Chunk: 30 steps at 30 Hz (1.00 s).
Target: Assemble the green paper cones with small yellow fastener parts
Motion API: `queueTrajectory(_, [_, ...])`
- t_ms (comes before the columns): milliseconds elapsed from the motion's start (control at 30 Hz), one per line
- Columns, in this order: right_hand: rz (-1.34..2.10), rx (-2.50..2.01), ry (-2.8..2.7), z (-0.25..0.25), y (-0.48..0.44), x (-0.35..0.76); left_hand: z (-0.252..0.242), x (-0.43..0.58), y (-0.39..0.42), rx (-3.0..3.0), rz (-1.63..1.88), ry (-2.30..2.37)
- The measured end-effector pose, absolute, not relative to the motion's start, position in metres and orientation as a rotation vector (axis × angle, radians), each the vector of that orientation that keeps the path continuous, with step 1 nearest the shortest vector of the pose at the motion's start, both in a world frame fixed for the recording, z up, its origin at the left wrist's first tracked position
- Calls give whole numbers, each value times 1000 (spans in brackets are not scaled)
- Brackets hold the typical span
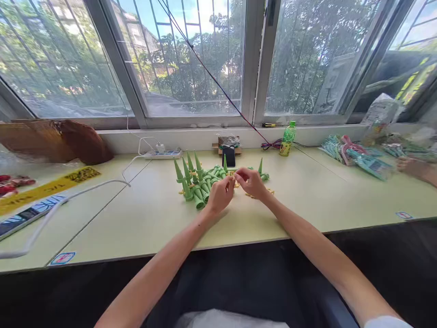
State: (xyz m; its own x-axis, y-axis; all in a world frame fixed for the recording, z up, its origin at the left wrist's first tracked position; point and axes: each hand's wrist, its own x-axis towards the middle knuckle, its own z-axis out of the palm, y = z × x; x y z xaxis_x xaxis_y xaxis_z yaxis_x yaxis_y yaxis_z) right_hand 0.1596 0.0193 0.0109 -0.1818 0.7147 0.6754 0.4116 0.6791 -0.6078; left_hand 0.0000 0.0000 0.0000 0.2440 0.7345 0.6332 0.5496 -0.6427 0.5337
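My left hand (221, 195) and my right hand (251, 181) meet over the table, fingertips pinched together. Whatever is between them is too small and covered to make out. Just left of my left hand lies a pile of green cone-shaped plastic pieces (199, 200). Several green spikes (187, 171) stand upright at the pile's left side, with small yellow bits at their bases. Another green spike (260, 166) rises behind my right hand. Small yellow pieces (251, 196) are scattered on the tabletop beneath my right hand.
Behind the pile are a black phone (228, 156) and a small cardboard box (218, 146). A green bottle (287, 139) stands by the sill. A power strip (164, 154) trails a white cable leftward. Bagged items (368, 159) lie at right, near another person's hand (411, 166).
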Motion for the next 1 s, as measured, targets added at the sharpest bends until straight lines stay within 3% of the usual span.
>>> queueTrajectory(600, [486, -903, -1548, 11, 23, 157, 3, -1, 4, 2041, 1676, 1348])
queueTrajectory(1000, [473, -914, -1582, 8, 25, 158, -7, -2, 12, 2291, 1152, 1477])
